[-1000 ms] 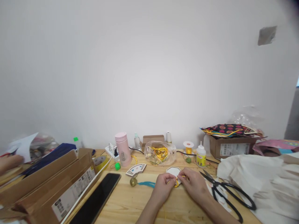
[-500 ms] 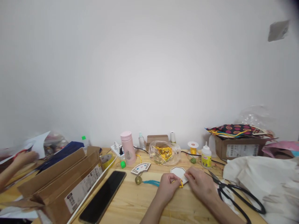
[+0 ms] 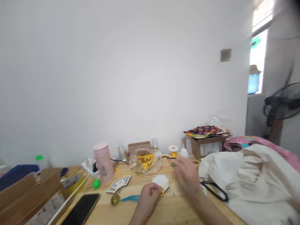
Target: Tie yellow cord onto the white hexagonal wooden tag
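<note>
My left hand (image 3: pixel 149 195) is closed, thumb and finger pinching a yellow cord (image 3: pixel 162 192) at the lower edge of a white octagonal plaque (image 3: pixel 160 179) with a dark rim. The plaque lies on the wooden table. My right hand (image 3: pixel 186 175) is smeared by motion, apart from the plaque, with fingers stretched forward and nothing visible in them. Just beyond it stands a white glue bottle (image 3: pixel 184 152), its lower part hidden by the hand. Black-handled scissors (image 3: pixel 215 190) lie right of my right wrist, mostly covered.
Left of my hands are a fan-shaped plaque (image 3: pixel 118 184), a brass bell (image 3: pixel 115 199) with a blue tassel, a phone (image 3: pixel 82 208) and a pink bottle (image 3: pixel 103 163). A bag of yellow cords (image 3: pixel 145 161) sits behind. White cloth (image 3: pixel 248 178) and a cardboard box (image 3: pixel 207 147) are right.
My right hand has let go of the plaque and moved forward towards the glue bottle. My left hand keeps its pinch on the yellow cord. The view has turned right, showing a fan and window.
</note>
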A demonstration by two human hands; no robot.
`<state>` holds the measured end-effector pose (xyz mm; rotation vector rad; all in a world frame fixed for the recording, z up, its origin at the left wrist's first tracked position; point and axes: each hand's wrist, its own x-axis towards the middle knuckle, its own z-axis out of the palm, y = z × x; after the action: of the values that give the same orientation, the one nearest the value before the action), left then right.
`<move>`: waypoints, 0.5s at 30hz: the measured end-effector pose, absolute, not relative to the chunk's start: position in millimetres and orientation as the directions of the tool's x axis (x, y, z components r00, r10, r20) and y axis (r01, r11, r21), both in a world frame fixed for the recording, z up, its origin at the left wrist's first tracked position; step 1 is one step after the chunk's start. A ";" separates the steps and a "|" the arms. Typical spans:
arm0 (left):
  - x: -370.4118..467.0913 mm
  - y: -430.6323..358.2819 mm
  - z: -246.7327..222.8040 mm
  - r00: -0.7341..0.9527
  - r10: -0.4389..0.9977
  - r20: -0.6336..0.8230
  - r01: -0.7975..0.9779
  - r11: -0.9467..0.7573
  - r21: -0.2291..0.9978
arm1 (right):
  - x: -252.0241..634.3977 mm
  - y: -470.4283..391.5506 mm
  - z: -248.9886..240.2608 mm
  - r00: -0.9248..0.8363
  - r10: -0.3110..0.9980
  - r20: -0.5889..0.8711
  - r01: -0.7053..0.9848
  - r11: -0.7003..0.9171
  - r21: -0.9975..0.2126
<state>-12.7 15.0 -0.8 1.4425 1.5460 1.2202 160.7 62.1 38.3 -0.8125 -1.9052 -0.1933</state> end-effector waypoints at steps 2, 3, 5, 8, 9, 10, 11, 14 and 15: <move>-13.7 17.6 -0.7 -0.114 0.984 0.139 0.329 -0.095 0.940 | 142.2 51.8 29.1 -0.416 0.552 0.722 0.552 0.785 -0.282; -14.3 18.9 -0.5 -0.084 0.985 0.151 0.317 -0.117 0.941 | 134.4 48.2 24.5 -0.483 0.581 0.655 0.541 0.787 -0.298; -15.4 21.0 -0.4 -0.027 0.988 0.150 0.299 -0.135 0.945 | 124.9 44.8 16.7 -0.573 0.604 0.555 0.543 0.786 -0.295; -16.5 22.1 -1.0 -0.006 0.993 0.121 0.273 -0.115 0.955 | 125.9 47.8 9.9 -0.590 0.634 0.500 0.566 0.766 -0.304; -16.5 21.8 -1.0 -0.010 0.994 0.108 0.266 -0.102 0.959 | 128.3 49.7 8.8 -0.583 0.643 0.497 0.572 0.759 -0.311; -16.4 21.2 -0.7 -0.014 0.995 0.101 0.262 -0.093 0.961 | 130.8 51.5 8.2 -0.575 0.650 0.497 0.576 0.753 -0.318; -16.0 20.3 0.0 -0.020 0.995 0.100 0.259 -0.091 0.962 | 132.8 52.9 7.8 -0.568 0.658 0.494 0.580 0.746 -0.326; -14.5 17.7 3.4 -0.058 0.989 0.136 0.243 -0.118 0.963 | 134.8 54.4 7.7 -0.550 0.681 0.484 0.587 0.727 -0.356; -13.9 17.1 4.2 -0.079 0.988 0.135 0.234 -0.114 0.966 | 134.5 54.0 7.9 -0.548 0.686 0.479 0.585 0.723 -0.367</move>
<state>-13.9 17.1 4.2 1.4297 1.3894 1.2561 134.5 54.0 7.9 -0.9593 -2.3166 0.2172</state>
